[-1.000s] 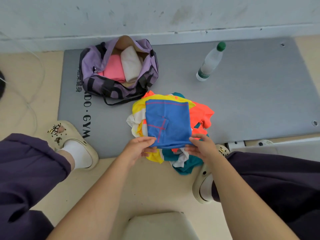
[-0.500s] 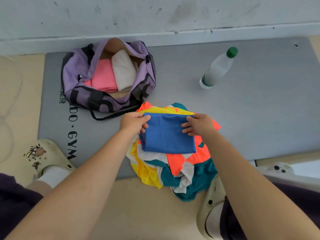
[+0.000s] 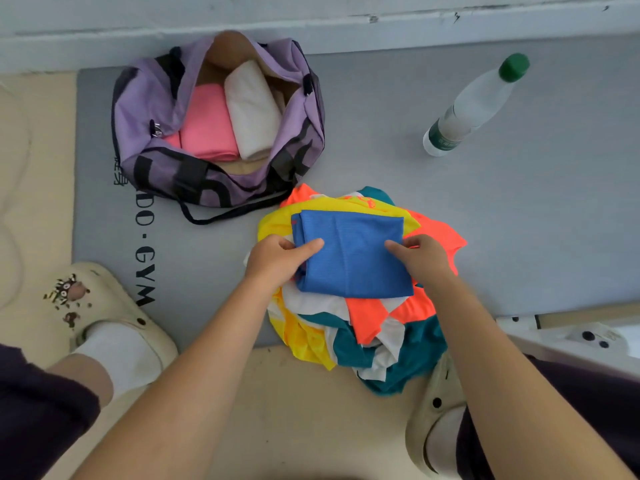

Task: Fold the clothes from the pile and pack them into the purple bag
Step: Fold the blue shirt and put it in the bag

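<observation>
A folded blue garment lies on top of the pile of clothes, which mixes yellow, orange, teal and white pieces. My left hand grips its left edge, thumb on top and fingers tucked under. My right hand holds its right edge the same way. The purple bag stands open at the upper left on the grey mat, with a folded pink garment and a folded cream garment side by side inside.
A clear plastic bottle with a green cap lies on the grey gym mat at the upper right. My feet in cream clogs flank the pile. A white wall runs along the back.
The blue garment was folded over from the near side into a smaller rectangle. Both hands moved from its near edge up to its sides and now sit at mid-height.
</observation>
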The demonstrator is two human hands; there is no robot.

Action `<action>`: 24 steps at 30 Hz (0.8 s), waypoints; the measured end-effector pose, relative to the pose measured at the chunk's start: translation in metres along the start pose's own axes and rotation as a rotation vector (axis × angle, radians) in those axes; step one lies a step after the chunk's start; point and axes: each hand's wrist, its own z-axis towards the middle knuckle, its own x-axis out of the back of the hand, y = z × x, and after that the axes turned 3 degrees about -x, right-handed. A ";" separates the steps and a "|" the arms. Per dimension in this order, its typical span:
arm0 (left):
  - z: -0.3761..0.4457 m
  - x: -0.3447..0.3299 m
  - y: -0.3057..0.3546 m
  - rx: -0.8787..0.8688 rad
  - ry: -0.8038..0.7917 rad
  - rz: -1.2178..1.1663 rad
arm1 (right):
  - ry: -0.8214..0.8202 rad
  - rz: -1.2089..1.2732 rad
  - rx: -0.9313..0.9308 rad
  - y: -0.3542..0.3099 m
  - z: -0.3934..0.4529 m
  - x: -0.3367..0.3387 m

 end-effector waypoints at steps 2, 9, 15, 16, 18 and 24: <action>-0.003 -0.003 0.002 0.055 -0.054 0.025 | -0.053 0.026 -0.046 -0.002 -0.004 0.001; -0.017 -0.013 0.002 -0.062 0.031 -0.201 | -0.055 0.136 -0.027 -0.002 -0.015 0.007; -0.021 -0.012 -0.014 0.145 0.000 -0.534 | -0.224 0.211 -0.141 0.002 -0.022 0.001; -0.021 -0.011 -0.013 0.160 -0.029 -0.542 | -0.254 0.232 -0.161 0.001 -0.023 0.000; -0.022 -0.009 -0.010 0.154 -0.072 -0.540 | -0.299 0.268 -0.165 0.000 -0.025 -0.001; -0.021 -0.006 -0.002 0.103 -0.061 -0.532 | -0.286 0.359 -0.151 -0.012 -0.025 -0.004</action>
